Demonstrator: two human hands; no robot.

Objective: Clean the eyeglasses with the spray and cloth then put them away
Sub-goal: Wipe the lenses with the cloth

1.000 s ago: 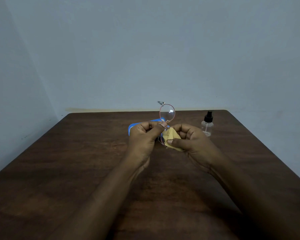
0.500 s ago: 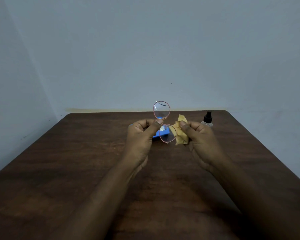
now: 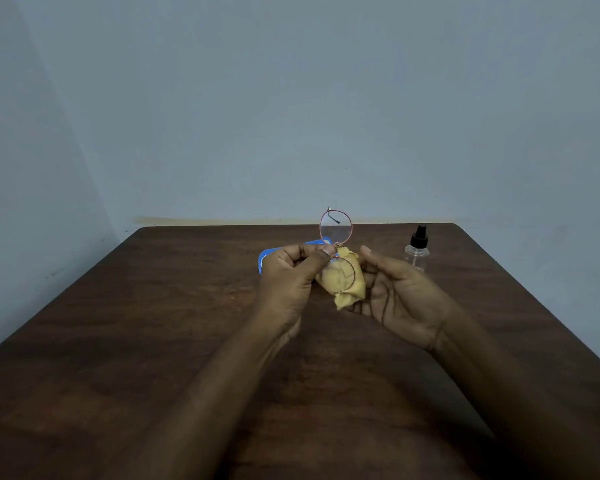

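Observation:
My left hand [image 3: 293, 275] pinches the round, thin red-framed eyeglasses [image 3: 336, 228] at the bridge, holding them upright so one lens stands above the other. The lower lens lies against a crumpled yellow cloth [image 3: 347, 284] that rests in the palm-up fingers of my right hand [image 3: 395, 292], thumb raised and apart. A small clear spray bottle [image 3: 417, 251] with a black top stands on the table to the right of my right hand. A blue glasses case [image 3: 267, 258] lies behind my left hand, mostly hidden.
The dark wooden table [image 3: 153, 323] runs to a pale blue wall at the back; its right edge slants down at the right. Both forearms reach in from the bottom of the view.
My right hand has turned palm up and brought the cloth behind the lower lens. The eyeglasses stayed pinched in my left hand and shifted only a little.

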